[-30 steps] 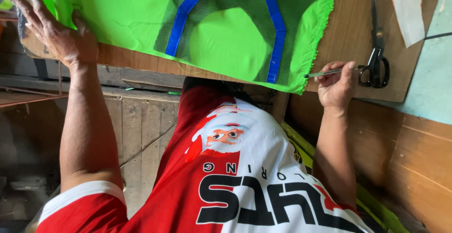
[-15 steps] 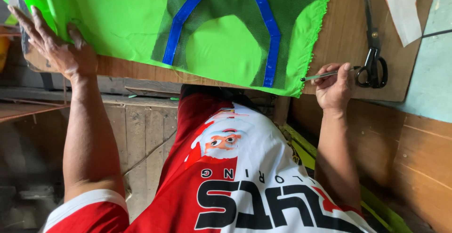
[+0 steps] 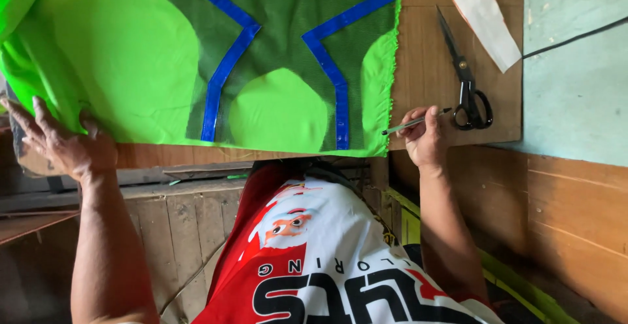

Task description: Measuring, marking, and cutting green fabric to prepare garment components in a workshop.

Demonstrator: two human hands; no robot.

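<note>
My left hand (image 3: 62,144) lies flat, fingers spread, on edge of green cloth (image 3: 124,69) w/ blue stripes, spread over wood table (image 3: 432,69). My right hand (image 3: 425,137) pinches a pen (image 3: 413,123) just beside cloth's edge; scissors (image 3: 466,82) near.

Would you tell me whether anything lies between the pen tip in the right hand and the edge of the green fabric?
Nothing visible does. The right hand holds the pen with its tip just short of the green fabric edge, bare wooden board between. The scissors lie on the far side.
</note>
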